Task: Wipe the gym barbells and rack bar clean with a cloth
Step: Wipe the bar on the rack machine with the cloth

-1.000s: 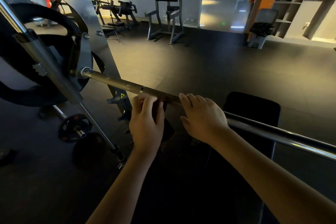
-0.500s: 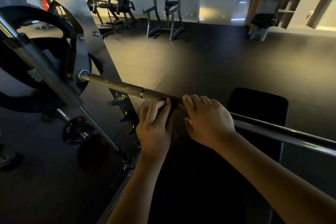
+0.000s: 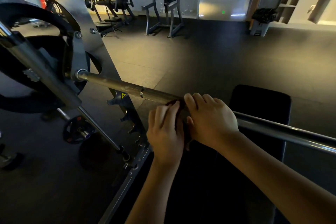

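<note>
Head view: a steel bar point(image 3: 116, 83) is seen running from the rack upright point(image 3: 87, 23) at left, down and across to the right edge, passing above a black bench pad point(image 3: 260, 100). A dark red cloth point(image 3: 174, 103) is held against the bar near mid-span, mostly hidden between the two hands. The left hand point(image 3: 164, 131) is set just below the bar, fingers bent up onto the cloth and gripping it. The right hand point(image 3: 211, 120) is laid over the bar, touching the left, fingers curled over its top; whether cloth lies under them cannot be told. A small weight plate point(image 3: 76, 129) is noted low at left, well apart from the hands.
</note>
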